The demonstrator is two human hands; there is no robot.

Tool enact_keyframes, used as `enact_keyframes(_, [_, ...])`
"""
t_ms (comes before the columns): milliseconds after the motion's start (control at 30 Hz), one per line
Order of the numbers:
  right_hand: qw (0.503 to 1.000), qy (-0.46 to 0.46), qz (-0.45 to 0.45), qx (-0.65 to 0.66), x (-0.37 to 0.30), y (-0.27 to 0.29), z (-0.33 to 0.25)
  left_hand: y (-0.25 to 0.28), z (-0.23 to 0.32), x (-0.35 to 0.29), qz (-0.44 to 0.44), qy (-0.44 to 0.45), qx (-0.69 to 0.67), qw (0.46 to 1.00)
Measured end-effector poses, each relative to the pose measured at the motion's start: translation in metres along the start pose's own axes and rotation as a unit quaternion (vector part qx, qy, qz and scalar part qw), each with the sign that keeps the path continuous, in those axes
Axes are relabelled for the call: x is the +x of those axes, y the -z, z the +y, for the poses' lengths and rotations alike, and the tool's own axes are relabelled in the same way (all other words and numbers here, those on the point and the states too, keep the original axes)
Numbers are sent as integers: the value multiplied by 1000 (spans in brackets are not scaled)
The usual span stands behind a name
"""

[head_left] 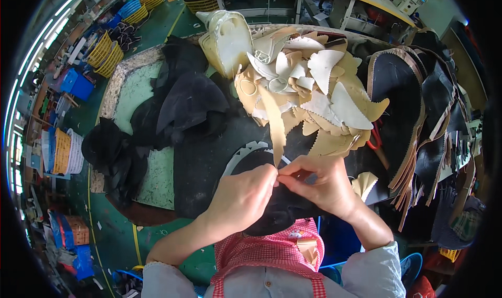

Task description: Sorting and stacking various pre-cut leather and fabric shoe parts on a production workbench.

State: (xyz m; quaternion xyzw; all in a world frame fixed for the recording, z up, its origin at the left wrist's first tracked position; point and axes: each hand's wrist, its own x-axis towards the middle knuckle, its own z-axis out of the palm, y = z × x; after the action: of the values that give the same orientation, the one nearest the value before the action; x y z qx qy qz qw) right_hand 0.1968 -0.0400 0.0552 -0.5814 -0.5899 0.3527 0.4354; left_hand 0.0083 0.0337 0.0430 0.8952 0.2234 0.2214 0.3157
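Note:
My left hand (244,196) and my right hand (319,180) meet fingertip to fingertip over a black shoe-upper piece (277,209) with a white zigzag-edged lining. Both pinch a long tan strip (273,122) at its lower end, and the strip rises from my fingers toward the pile behind. That pile of tan and white pinked-edge pieces (314,94) lies just beyond my hands. A small tan piece (364,184) sits to the right of my right wrist.
Black fabric pieces (183,102) are heaped on the left of the green-topped table (137,91). Black leather panels with tan edges (400,99) hang at the right. A cream plastic form (229,40) stands at the back. Yellow and blue baskets (107,54) line the floor on the left.

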Motion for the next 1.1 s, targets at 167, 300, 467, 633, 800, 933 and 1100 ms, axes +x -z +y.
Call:
enact_keyframes(167, [999, -40, 6, 24, -5, -8, 3, -9, -7, 6, 54, -73, 99, 991])
enact_keyframes(300, [997, -12, -47, 65, -10, -7, 8, -7, -19, 1, -4, 5, -228, 974])
enact_keyframes(467, [719, -191, 15, 668, -12, 4, 27, -2, -40, -13, -104, 183, -594, 776])
enact_keyframes(633, [959, -270, 52, 64, -43, 60, 26, 38, -62, -35, -279, 323, -637, 641])
enact_keyframes(800, [955, -144, 110, 235, -34, 36, 3, 6, -28, -26, -198, 251, -578, 750])
enact_keyframes(933, [821, -46, 75, 564, -13, 36, -4, -25, -8, 0, -201, 124, -536, 810])
enact_keyframes(1100, [838, -42, 81, 538, -17, 41, -2, -28, -1, 7, -267, 190, -561, 760])
